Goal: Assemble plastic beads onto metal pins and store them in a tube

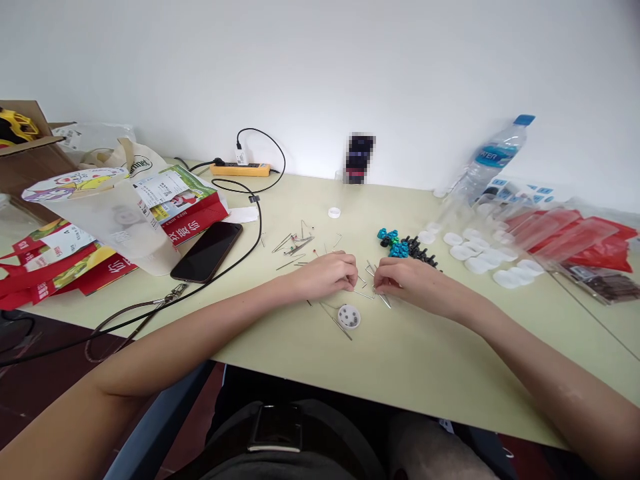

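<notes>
My left hand (333, 275) is closed in a pinch low over the table. Opposite it, my right hand (407, 283) is also pinched, a short gap away. A thin metal rod (364, 295) runs between the fingertips of both hands. More thin bent metal pieces show by my right fingertips; whether they are held or lie on the table, I cannot tell. Just in front of the hands sits a small round white cap (349, 317) with several small dark bits in it. Beside it lie thin metal rods (342, 327). Behind my left hand is a scatter of thin metal pins (295, 247).
Blue-green and black small parts (399, 249) lie behind my right hand. White discs (480, 257), clear tubes and a tilted water bottle (495, 160) are at right. At left are a phone (207, 252), a black cable, a plastic cup (107, 220) and an orange power strip (240, 170).
</notes>
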`<state>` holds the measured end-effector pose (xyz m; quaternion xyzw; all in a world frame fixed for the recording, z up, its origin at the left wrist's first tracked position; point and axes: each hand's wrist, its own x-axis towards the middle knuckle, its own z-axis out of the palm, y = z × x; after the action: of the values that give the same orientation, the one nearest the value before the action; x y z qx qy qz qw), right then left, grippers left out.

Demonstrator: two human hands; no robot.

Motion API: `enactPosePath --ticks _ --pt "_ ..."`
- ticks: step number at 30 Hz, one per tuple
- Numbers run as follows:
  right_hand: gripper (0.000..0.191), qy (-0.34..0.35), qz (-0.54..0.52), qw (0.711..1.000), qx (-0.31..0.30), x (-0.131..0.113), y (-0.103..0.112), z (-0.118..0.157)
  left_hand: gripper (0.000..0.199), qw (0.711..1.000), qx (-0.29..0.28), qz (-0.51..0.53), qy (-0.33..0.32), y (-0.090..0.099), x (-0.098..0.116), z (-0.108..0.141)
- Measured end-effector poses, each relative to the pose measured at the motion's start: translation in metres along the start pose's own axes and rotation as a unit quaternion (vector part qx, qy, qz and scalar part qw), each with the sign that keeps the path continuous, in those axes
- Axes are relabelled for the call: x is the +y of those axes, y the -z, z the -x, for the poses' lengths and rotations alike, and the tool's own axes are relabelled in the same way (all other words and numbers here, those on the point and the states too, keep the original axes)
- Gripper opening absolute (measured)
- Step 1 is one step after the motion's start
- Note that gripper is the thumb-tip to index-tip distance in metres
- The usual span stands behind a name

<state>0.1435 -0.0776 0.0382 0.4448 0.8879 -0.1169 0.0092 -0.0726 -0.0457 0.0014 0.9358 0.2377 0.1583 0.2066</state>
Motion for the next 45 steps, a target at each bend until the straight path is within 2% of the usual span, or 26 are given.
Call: enactPosePath --ticks 12,18,29,33,37,41,45 --pt "0.025 0.061 0.016 0.998 0.020 -0.010 -0.004 0.002 0.012 0.999 -0.021 0.029 0.005 0.003 0.004 0.003" --pt "0.022 0.054 0.012 0.998 0.026 -0.013 -0.004 0.004 0.010 0.999 -0.024 0.034 0.003 0.004 0.003 0.003" --pt "0.024 0.065 0.024 0.997 -0.019 -0.014 0.000 0.008 0.009 0.999 -0.016 0.038 0.000 0.004 0.003 0.002" --pt "0.015 0.022 0.021 0.999 0.016 -0.009 -0.006 0.006 0.008 0.999 -0.014 0.040 0.001 0.003 0.002 0.003" --pt "0.016 -0.017 0.037 0.997 0.061 -0.008 -0.018 0.000 0.009 0.999 -0.016 0.044 0.006 0.003 0.002 0.003" --pt "0.018 -0.019 0.066 0.995 0.076 -0.007 -0.024 -0.002 0.009 0.999 -0.017 0.047 0.007 0.003 0.002 0.003" --pt "0.020 0.012 0.125 0.989 0.082 -0.005 -0.025 0.000 0.009 0.999 -0.017 0.048 0.004 0.003 0.002 0.002"
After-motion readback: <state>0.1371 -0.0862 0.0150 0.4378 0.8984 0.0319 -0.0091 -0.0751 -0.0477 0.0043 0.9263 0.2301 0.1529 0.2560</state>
